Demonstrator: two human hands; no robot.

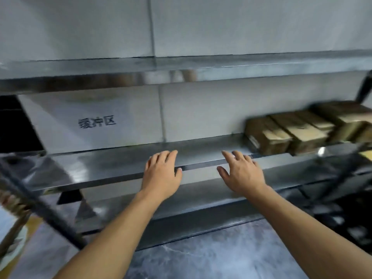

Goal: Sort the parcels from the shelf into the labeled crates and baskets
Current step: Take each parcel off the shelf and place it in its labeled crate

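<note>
A steel shelf (112, 168) with several tiers fills the view. Several brown cardboard parcels (298, 131) lie in a row at the right end of the middle tier, blurred by motion. My left hand (161, 174) hovers at the front edge of that tier, fingers spread, holding nothing. My right hand (241, 174) is beside it, also spread and empty, a short way left of the nearest parcel (265, 139). No crates or baskets are in view.
A white wall panel with dark printed characters (97, 121) stands behind the middle tier. A dark metal upright (40, 200) slants across the lower left. Dark objects (350, 216) sit low on the right. Grey marbled floor (211, 258) lies below.
</note>
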